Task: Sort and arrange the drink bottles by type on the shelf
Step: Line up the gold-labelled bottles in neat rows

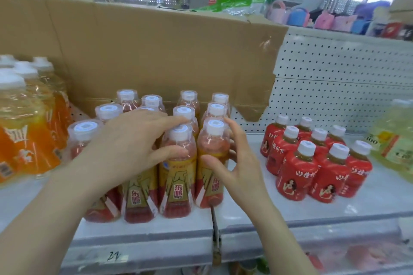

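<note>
At the front of the gold-and-red bottles [188, 100], the left hand's [134, 140] fingers [169, 121] lie spread across the white caps, with the thumb against the shoulder of the middle front bottle [177, 185]. The right hand's [241, 167] fingers [231, 128] are spread and loosely curved around the right front bottle [212, 187], thumb in front and other fingers behind; whether they touch it cannot be told. The step looks like squaring this block. The 2 hands should press evenly and nudge the rows together so no bottle tips, keeping a gap from the red bottles [312, 158] to the right. The gold-and-red bottles stand upright on the shelf [268, 210] before the cardboard [156, 51], long axis vertical, caps up, labels facing outward.
</note>
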`<state>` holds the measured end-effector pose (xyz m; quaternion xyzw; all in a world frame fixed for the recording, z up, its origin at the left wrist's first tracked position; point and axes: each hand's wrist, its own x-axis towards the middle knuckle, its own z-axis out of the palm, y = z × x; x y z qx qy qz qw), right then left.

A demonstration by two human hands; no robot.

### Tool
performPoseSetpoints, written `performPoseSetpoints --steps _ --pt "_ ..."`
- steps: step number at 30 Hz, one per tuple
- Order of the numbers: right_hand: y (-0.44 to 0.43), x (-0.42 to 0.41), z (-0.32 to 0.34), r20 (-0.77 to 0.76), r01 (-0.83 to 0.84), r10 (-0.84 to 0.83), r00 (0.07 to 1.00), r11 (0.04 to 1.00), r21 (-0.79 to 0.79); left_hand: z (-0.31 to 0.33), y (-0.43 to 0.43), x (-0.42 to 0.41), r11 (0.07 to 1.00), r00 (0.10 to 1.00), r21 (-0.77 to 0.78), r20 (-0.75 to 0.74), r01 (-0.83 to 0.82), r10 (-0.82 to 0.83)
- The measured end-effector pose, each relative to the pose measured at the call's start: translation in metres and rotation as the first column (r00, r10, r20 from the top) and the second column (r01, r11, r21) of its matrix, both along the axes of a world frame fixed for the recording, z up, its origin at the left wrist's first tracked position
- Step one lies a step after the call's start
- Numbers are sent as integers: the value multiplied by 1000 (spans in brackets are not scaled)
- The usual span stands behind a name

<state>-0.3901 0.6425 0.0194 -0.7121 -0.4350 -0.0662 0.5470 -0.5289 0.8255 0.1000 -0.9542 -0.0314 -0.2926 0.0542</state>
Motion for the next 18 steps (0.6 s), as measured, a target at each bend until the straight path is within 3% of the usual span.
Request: performPoseSetpoints --steps 2,5,7,9,11,15,18 --pt "-4 9 8 -17 -46 46 999 999 0 -4 0 0 995 998 82 -19 -50 52" --pt "-5 39 28 -180 -16 39 983 992 125 -9 -2 -1 989 991 72 -26 -129 131" --pt "12 70 34 -307 44 -25 951 997 56 -15 -5 -3 986 986 28 -2 -165 165" --pt "36 95 27 -493 -26 -4 870 998 -54 -19 -9 -5 984 983 -8 36 -181 181" --pt "55 109 12 -641 -134 84 763 991 -29 -21 -13 -7 977 975 -16 65 -213 214" --pt "70 118 -5 -749 -263 178 638 965 5 -24 -15 -6 969 966 -7 84 -245 245" --pt "69 114 -9 -783 -280 185 594 960 15 -25 -15 -5 974 969 -39 101 -222 225"
